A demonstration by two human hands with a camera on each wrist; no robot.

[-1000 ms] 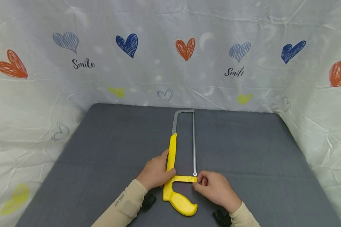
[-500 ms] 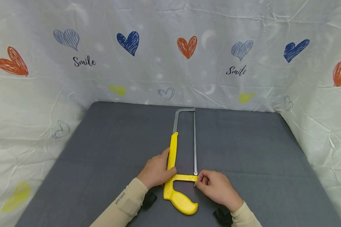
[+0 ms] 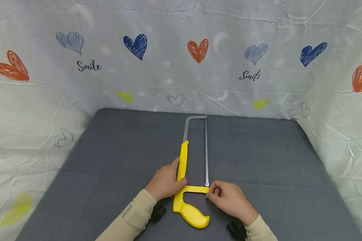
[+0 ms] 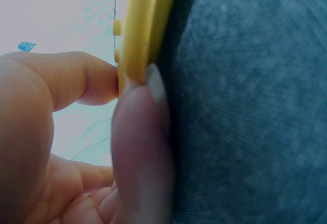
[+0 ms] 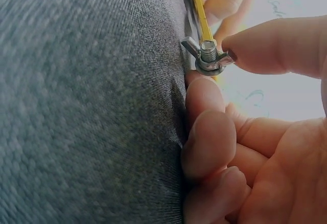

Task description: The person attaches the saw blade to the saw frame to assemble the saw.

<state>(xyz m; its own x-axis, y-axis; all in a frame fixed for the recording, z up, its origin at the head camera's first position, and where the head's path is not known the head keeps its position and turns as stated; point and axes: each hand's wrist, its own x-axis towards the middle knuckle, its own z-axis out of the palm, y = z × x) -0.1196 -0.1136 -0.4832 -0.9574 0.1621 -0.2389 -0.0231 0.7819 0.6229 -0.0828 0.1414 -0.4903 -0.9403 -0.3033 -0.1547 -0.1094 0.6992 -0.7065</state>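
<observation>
A hacksaw with a yellow frame (image 3: 183, 162) and yellow handle (image 3: 195, 217) lies on the grey cloth, its far end pointing away. Its thin blade (image 3: 206, 154) runs along the right side. My left hand (image 3: 166, 182) holds the frame just above the handle, thumb over the near crossbar; the left wrist view has fingers on both sides of the yellow edge (image 4: 139, 35). At the crossbar's right end, my right hand (image 3: 230, 201) has its thumb and index finger at a metal wing nut (image 5: 208, 60) on a threaded bolt, pinching it.
A grey cloth (image 3: 123, 144) covers the table beneath the saw. White curtains (image 3: 169, 20) printed with hearts and "Smile" stand behind and at both sides. Dark wrist devices (image 3: 236, 231) sit under the beige sleeves (image 3: 129, 214).
The right thumb has shifted slightly right, and the tip of the bolt now shows below the crossbar. The left hand and the hacksaw stay in place.
</observation>
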